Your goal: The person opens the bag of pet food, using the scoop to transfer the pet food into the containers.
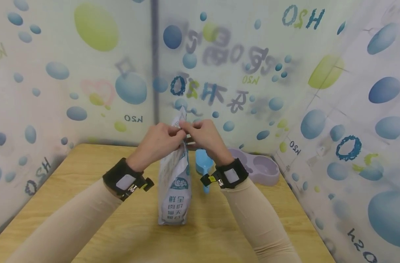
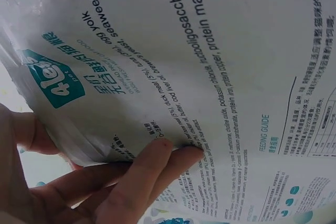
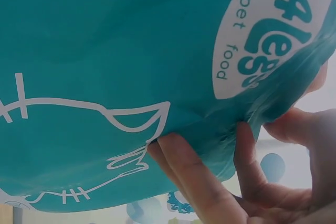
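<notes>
A pet food bag point(image 1: 179, 199) stands upright on the table, its narrow side facing me. Near its top edge, my left hand point(image 1: 158, 140) pinches it between thumb and fingers. My right hand point(image 1: 207, 138) pinches the same upper edge from the other side, and the two hands' fingertips meet there. In the left wrist view, fingers press the white printed panel of the bag point(image 2: 247, 66). The right wrist view shows fingers against the teal panel point(image 3: 105, 51) with its white cat outline. Whether the top is sealed or parted cannot be told.
Behind the bag to the right lies a light blue scoop point(image 1: 204, 160), partly hidden by the right wrist. A purple double bowl point(image 1: 269, 179) sits at the table's right rear. Patterned curtains point(image 1: 127, 47) close in the wooden table point(image 1: 98, 175) at the back and sides.
</notes>
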{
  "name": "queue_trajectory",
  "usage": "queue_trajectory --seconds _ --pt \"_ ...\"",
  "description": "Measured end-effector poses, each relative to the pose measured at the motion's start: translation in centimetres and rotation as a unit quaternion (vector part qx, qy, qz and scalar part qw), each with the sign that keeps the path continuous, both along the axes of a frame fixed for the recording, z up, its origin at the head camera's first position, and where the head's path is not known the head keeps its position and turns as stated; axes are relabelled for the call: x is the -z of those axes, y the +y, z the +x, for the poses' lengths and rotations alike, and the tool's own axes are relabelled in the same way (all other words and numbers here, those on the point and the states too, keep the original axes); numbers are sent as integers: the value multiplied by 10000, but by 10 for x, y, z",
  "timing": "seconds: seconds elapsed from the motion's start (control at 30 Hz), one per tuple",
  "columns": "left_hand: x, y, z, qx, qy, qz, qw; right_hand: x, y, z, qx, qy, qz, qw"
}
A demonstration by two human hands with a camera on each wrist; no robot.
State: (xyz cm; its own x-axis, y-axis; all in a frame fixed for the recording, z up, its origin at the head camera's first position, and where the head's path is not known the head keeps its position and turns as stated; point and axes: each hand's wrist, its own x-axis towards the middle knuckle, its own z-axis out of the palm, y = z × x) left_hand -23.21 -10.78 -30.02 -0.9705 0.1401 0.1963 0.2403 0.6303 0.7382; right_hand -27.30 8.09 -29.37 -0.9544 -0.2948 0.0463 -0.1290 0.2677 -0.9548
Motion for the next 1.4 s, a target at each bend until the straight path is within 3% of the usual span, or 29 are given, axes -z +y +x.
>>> queue_trajectory --seconds 0.4,0.9,1.2,1.4 --pt "1 -1 4 308 -103 -120 9994 -1 4 3 -252 -7 -174 9995" --pt "3 -1 7 398 -317 192 9985 -1 12 4 -557 -299 -265 9976" --pt "4 -1 9 409 -331 298 9982 -2 9 7 -344 -189 -185 9991" --pt "-3 5 10 356 -274 191 9988 -4 8 10 -170 -200 -127 9996"
